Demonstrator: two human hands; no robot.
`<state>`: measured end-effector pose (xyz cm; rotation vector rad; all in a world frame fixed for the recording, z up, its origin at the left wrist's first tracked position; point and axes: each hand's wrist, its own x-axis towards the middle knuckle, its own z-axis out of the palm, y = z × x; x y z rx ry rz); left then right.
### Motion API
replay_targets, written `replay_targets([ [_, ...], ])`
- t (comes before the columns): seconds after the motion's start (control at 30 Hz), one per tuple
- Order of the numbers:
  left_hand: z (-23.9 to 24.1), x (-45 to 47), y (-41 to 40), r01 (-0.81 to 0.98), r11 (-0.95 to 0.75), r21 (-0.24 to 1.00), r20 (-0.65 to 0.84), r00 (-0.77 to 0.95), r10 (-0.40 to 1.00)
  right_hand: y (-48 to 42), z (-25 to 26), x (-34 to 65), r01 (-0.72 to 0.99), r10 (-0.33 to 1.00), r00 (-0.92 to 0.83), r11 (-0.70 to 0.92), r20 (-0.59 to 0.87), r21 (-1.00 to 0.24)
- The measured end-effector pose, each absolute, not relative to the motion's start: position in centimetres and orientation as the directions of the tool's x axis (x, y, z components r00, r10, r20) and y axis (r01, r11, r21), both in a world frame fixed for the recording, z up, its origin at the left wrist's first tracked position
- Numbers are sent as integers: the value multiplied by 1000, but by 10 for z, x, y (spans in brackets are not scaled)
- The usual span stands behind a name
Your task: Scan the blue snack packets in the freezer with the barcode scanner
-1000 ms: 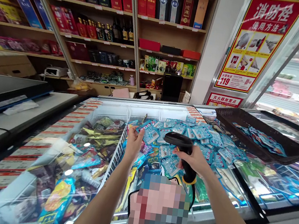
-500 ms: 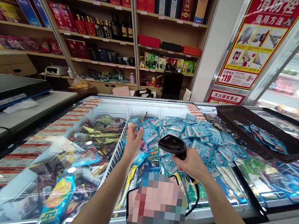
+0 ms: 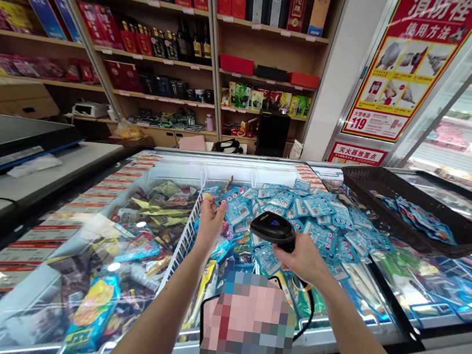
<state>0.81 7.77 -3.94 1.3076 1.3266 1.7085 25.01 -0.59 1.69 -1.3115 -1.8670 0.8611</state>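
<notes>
My right hand (image 3: 304,258) is wrapped round the handle of a black barcode scanner (image 3: 270,226), its head pointing left and a small blue light showing on top. A cable hangs from the handle. To its left, my left hand (image 3: 211,220) pinches a small blue packet (image 3: 237,210) with its barcode side up, over the freezer glass. Behind and to the right, many similar blue packets (image 3: 323,208) lie in a loose heap on the glass. A phone-like device (image 3: 248,322), mostly blurred out, lies nearest me below the scanner.
A dark plastic basket (image 3: 463,247) with more blue packets stands at right. Under the glass are wrapped ice creams (image 3: 91,312) and a white wire divider (image 3: 180,245). A counter (image 3: 83,170) with a black device lies at left; shelves (image 3: 278,33) with boxes line the back.
A blue light has come on atop the barcode scanner. Both hands and the packets stay in nearly the same place.
</notes>
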Motion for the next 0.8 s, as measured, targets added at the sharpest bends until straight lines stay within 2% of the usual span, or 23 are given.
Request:
replay_targets([
  [0.17,-41,9,78,65,-329,942,332,-316,889,-6,17,250,440,956,-265,238,128,-866],
  [0.3,-40,5,81,52,-344,937,340,-346,874,1,18,252,316,968,-246,128,49,-940],
  [0.4,-38,-13,86,128,-348,929,368,-441,818,12,17,258,175,975,-218,9,-30,-984],
  [0.47,-38,-35,88,251,-327,911,411,-499,763,19,15,263,97,980,-187,-54,-71,-994],
  [0.57,-41,-77,85,484,-213,849,494,-580,648,26,11,270,17,985,-150,-87,-89,-996],
  [0.63,-45,-104,79,606,-40,795,501,-617,607,28,9,273,3,985,-147,-95,-95,-995],
  [0.7,-49,-125,72,669,154,727,477,-653,588,30,7,275,8,983,-147,-106,-106,-994],
  [0.8,-50,-143,63,693,235,681,487,-669,561,31,6,278,7,984,-129,-123,-123,-992],
])
